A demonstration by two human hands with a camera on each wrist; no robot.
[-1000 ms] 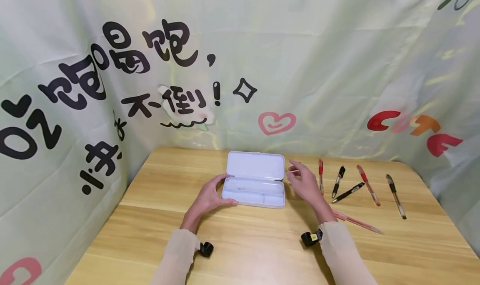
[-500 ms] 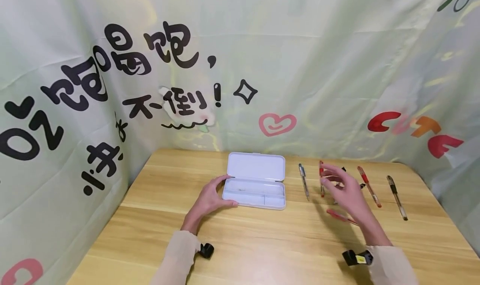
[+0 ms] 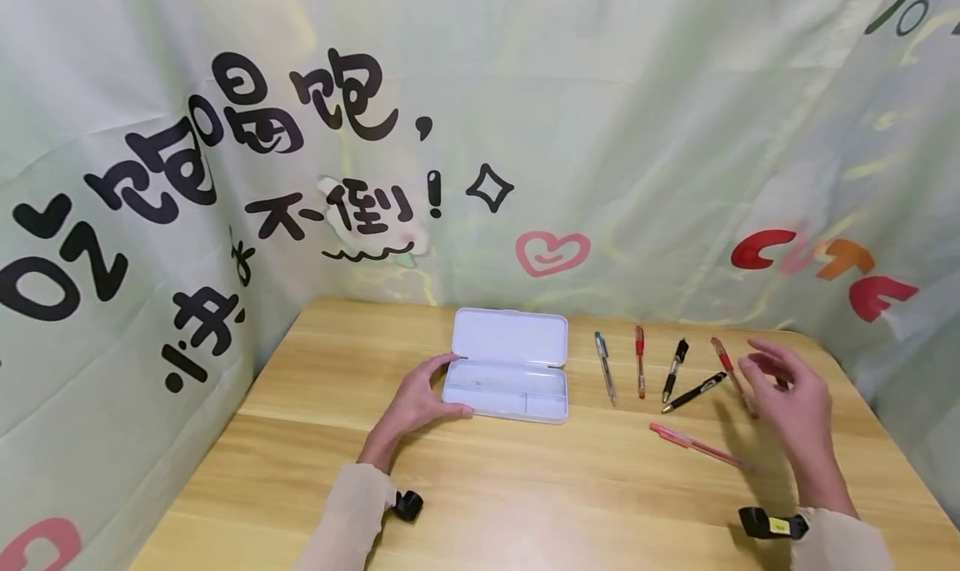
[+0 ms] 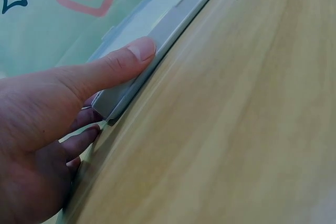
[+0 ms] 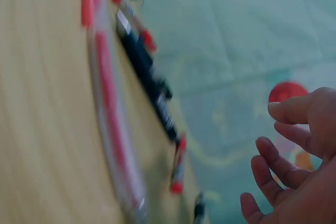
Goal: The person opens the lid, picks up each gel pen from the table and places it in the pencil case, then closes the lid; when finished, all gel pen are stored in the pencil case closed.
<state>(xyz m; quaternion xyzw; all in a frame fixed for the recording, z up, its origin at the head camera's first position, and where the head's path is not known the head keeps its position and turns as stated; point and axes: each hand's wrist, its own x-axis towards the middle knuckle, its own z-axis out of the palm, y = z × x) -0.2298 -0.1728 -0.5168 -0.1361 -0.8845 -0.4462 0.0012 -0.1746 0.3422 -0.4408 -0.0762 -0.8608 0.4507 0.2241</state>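
Note:
A pale lilac pencil case (image 3: 506, 391) lies with its lid (image 3: 510, 336) raised at the back of the table. My left hand (image 3: 420, 396) holds its left end, thumb on the front side and fingers round toward the rear corner. In the left wrist view the thumb of the left hand (image 4: 63, 93) presses the case's side wall (image 4: 173, 24). Above the table at the right hovers my right hand (image 3: 797, 396), fingers loosely bent and nothing between them. It is nearest a red-capped pen (image 3: 723, 354), which it partly covers. A black-capped pen (image 5: 199, 208) shows at the bottom of the right wrist view.
Right of the case lie a blue-grey pen (image 3: 606, 368), a red pen (image 3: 640, 363), two black pens, one upright (image 3: 675, 371) and one slanted (image 3: 693, 393), and a pink pen (image 3: 695, 444) nearer the front. A printed curtain (image 3: 637, 179) hangs behind the table.
My right hand has moved from beside the case rightward across the pens, uncovering the blue-grey pen and then the middle ones. My left hand has stayed on the case.

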